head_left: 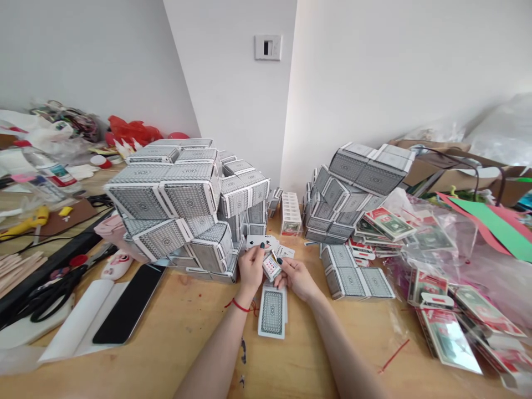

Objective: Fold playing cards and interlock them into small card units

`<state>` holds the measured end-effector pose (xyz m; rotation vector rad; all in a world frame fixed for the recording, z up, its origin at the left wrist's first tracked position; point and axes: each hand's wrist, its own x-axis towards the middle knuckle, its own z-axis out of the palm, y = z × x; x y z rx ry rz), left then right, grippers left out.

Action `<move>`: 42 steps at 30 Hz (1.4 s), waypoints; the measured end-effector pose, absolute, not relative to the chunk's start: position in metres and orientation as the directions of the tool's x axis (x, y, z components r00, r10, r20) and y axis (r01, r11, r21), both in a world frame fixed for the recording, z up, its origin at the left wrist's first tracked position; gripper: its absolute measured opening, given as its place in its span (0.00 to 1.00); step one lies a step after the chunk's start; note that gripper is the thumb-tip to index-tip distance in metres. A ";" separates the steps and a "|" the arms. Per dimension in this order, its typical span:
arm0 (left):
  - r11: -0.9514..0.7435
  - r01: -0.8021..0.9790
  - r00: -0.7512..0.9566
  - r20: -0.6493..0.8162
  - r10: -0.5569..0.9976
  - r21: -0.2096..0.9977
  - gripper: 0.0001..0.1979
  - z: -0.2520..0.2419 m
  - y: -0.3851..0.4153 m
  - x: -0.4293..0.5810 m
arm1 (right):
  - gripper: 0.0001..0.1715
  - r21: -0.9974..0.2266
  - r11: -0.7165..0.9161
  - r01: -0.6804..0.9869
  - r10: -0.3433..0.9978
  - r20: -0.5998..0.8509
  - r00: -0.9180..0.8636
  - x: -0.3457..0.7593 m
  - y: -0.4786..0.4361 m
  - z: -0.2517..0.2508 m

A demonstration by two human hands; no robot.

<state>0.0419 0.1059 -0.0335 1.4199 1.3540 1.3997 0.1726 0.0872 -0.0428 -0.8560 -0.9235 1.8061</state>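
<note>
Playing-card piece [272,267], pinched by left hand [251,267] and right hand [296,275]
Likely light, stiff, easily creased; hold opposite edges.

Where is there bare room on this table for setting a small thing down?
Bare wood shows between the phone and left forearm, and between both forearms, nearer the person than the face-down cards. Another patch, with a red strip, lies between the right forearm and red card packs. Crowded: the far right, and the left around the scissors.
</note>
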 end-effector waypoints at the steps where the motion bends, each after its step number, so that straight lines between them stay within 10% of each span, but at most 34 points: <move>1: -0.193 0.188 -0.141 0.220 0.965 0.963 0.14 -0.034 0.106 0.042 | 0.17 -0.871 -0.287 -0.400 0.931 -0.155 -0.330 0.171 0.087 -0.042; 24: -0.162 0.199 -0.080 0.180 0.980 0.967 0.09 -0.041 0.108 0.055 | 0.22 -0.926 -0.172 -0.335 0.969 -0.099 -0.226 0.163 0.089 -0.053; 42: -0.221 0.183 -0.141 0.248 0.958 0.958 0.12 -0.041 0.108 0.058 | 0.19 -0.996 0.004 -0.092 0.977 -0.015 0.213 0.162 0.093 -0.060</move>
